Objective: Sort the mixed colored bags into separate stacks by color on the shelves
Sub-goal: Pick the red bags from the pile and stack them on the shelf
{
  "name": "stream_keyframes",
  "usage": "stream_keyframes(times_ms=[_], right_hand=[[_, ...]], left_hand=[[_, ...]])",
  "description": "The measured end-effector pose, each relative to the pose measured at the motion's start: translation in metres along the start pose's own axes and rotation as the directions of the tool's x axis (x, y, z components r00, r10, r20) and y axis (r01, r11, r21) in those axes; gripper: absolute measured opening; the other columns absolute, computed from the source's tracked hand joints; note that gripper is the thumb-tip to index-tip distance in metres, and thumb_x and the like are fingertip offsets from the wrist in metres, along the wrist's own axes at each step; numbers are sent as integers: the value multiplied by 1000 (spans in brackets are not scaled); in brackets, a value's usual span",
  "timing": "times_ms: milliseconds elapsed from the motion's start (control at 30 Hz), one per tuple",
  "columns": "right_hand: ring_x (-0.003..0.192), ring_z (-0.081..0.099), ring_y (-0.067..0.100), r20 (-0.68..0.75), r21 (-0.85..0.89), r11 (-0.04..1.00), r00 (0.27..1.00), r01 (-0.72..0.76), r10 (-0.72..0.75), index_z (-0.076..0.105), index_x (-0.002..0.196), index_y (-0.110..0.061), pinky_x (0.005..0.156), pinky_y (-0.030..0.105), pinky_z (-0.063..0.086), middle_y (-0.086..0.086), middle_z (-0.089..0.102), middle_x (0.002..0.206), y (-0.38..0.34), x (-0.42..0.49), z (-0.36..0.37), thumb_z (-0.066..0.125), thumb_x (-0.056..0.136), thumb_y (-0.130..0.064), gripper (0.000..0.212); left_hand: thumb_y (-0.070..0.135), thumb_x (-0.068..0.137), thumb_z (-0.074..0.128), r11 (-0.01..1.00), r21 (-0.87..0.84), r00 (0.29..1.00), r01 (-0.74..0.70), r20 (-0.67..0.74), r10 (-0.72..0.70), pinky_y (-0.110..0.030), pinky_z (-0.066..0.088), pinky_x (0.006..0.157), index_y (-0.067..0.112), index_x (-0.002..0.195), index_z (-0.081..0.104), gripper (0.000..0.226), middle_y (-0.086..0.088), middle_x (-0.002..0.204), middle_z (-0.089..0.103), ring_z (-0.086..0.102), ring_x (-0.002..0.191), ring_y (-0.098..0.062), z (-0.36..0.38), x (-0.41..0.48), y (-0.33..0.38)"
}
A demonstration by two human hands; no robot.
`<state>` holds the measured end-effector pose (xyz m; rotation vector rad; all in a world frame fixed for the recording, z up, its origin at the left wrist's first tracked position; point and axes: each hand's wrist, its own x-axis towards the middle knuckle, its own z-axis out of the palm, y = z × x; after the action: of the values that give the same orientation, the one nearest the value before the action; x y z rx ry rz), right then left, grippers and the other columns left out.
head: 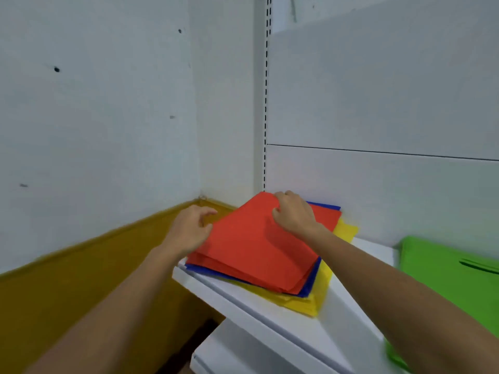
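Shelf: a white shelf stands in the corner, against the back panel.
Stack: red bags lie on top, blue bags under them and yellow bags lowest, fanned out at the shelf's left end.
Right hand: the right hand curls its fingers over the red bags' far corner, gripping it.
Left hand: the left hand is blurred, its fingers bent at the red bags' left edge; I cannot tell whether it pinches them.
Green: green bags lie apart, further right.
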<state>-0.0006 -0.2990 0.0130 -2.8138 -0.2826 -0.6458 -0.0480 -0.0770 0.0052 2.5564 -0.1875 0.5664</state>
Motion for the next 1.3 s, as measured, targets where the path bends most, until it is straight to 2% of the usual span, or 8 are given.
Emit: stream_keyframes(times_ms=[167,300,500,600,767,967,1100,1300], right_hand=[[117,48,34,-31,-40,951,951,-308,306,50,122,-5,93,39,41,17,52,121,45,2,4,45,89,-20,36],[114,50,34,-92,-19,822,820,-569,565,50,116,-4,90,37,41,16,53,120,59,-12,2,44,89,-21,32],[110,57,30,138,-127,672,658,-729,740,57,114,-6,84,33,47,14,57,121,31,-18,15,57,86,-38,42],[113,53,32,-3,-11,644,644,-765,765,54,115,0,86,35,45,17,54,122,19,-24,27,63,86,-32,44],[107,51,36,-278,294,569,501,-768,820,44,112,5,84,37,39,22,54,115,10,-38,52,67,84,-30,51],[105,52,37,-342,328,586,485,-741,805,44,109,4,82,37,39,21,57,110,9,-36,51,66,85,-21,41],[104,52,32,-325,460,529,419,-713,848,55,104,3,78,31,36,18,62,103,11,-38,47,67,85,-25,36],[97,55,40,-380,122,652,572,-748,727,48,107,4,74,38,38,23,60,104,6,-35,38,50,95,-19,26]], left_hand=[[17,83,59,991,-8,976,-137,172,136,-30,42,94,20,118,63,35,-9,120,61,56,110,-23,46,65,-26],[30,87,56,993,42,957,-112,273,97,-35,43,97,15,125,55,41,-12,126,58,53,117,-28,67,100,-45],[33,88,59,995,-37,961,-98,256,104,-35,42,92,5,119,57,41,-15,117,61,54,113,-30,93,115,-55],[31,87,62,991,-121,978,-55,194,78,-38,42,91,1,112,60,39,-18,112,62,55,109,-32,102,114,-60],[26,88,62,986,-157,987,-57,141,79,-40,44,84,-2,101,62,30,-22,105,64,57,103,-38,107,111,-60],[30,93,52,991,-40,987,-128,97,132,-42,47,79,2,103,62,31,-22,105,63,58,101,-40,102,105,-57],[31,95,47,981,50,980,-185,87,180,-40,46,80,7,109,60,31,-19,109,63,58,102,-38,96,104,-56],[31,98,41,911,234,940,-340,89,328,-36,46,78,13,114,55,28,-12,109,65,61,102,-31,82,105,-50]])
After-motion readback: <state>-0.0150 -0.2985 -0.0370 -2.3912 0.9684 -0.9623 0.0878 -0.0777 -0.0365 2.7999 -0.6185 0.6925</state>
